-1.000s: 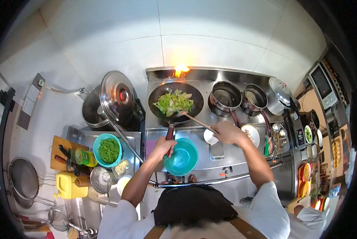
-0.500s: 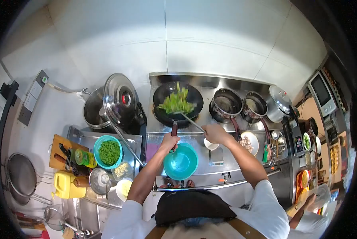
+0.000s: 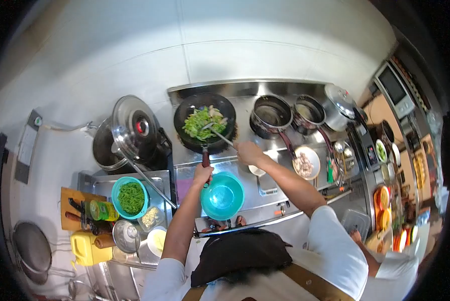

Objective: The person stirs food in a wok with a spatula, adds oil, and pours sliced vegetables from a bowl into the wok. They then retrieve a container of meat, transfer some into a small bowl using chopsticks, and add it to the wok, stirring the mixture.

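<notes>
The greens, tossed up half a second earlier, have been returned into the wok. For steadying, the wok handle is enclosed in the grip of the left hand. The ladle, pinched by the right hand, is laid among the greens for stirring.

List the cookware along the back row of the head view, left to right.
Big lidded pot → wok of greens → first saucepan → second saucepan → domed steel pot.

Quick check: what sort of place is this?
Probably a restaurant kitchen: a stove carries a wok of greens and two pots. The left hand grips the wok handle, the right hand a ladle.
</notes>
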